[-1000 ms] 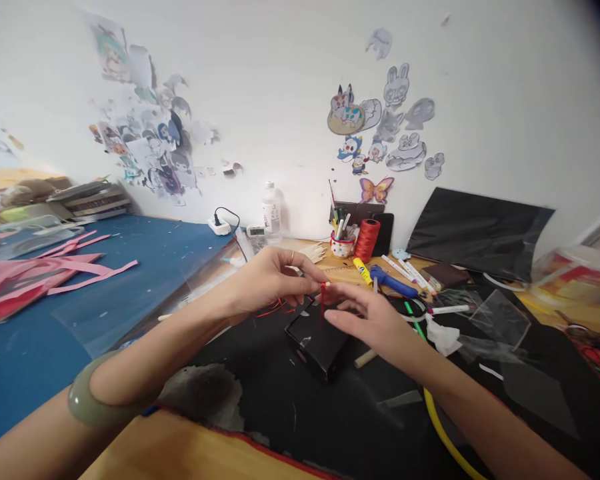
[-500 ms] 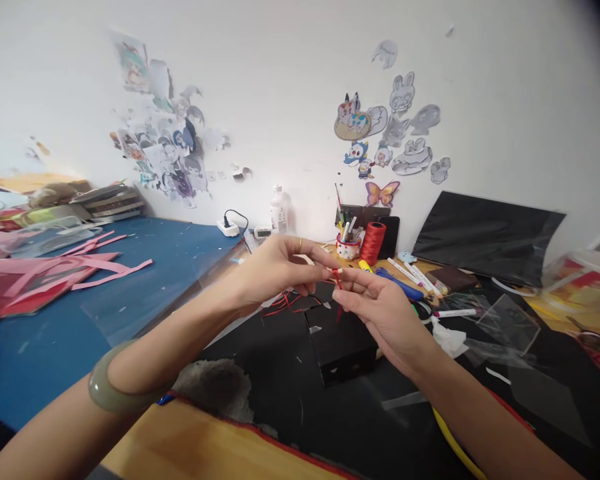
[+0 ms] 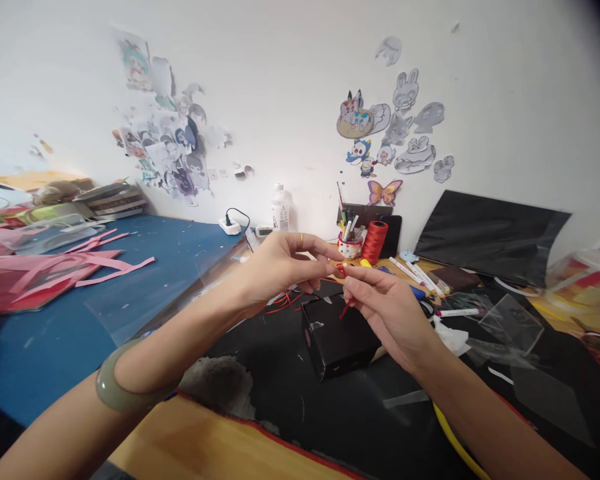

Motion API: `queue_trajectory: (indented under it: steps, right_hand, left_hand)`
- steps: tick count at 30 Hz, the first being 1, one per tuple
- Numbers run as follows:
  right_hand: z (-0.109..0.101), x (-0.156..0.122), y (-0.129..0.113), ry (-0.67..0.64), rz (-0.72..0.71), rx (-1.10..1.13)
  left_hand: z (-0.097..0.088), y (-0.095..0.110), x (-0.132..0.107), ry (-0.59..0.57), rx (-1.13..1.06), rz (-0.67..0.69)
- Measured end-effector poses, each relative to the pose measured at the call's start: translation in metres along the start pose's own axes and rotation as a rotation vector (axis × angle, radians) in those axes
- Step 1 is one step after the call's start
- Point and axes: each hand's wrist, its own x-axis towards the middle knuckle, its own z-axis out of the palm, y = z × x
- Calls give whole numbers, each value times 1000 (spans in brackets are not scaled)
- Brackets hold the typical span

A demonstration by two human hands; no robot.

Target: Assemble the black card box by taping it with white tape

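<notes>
Between my two hands is a thin red cord (image 3: 347, 308), bunched or looped at the top, with a loose end hanging below. My left hand (image 3: 293, 267), wearing a ring, pinches it at the top with thumb and fingertips. From the right, my right hand (image 3: 385, 303) grips the cord lower down between thumb and fingers. The fingertips of both hands nearly meet, so the exact shape of the loop is hard to see. Below them a black box (image 3: 343, 343) sits on the black mat (image 3: 280, 400). Thin red and black wires (image 3: 285, 301) lie behind my left hand.
A spool of red thread (image 3: 375, 243) stands by a pen cup (image 3: 350, 247) and a white bottle (image 3: 280, 208) near the wall. Markers (image 3: 420, 277), clear plastic sheets (image 3: 513, 323) and crumpled tissue (image 3: 450, 337) lie at right. Pink strips (image 3: 113, 270) cover part of the blue surface (image 3: 180, 247).
The view has shifted slightly. Both hands keep hold of the red cord; its bunched top shows a little more between the fingertips, and the black box appears slightly turned.
</notes>
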Motion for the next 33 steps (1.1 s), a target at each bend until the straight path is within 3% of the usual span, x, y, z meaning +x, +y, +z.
queue_trajectory:
  steps: [33]
  right_hand:
    - [-1,3,-2,-5,30,115]
  left_hand:
    - [6,1,-3,7,-23,5]
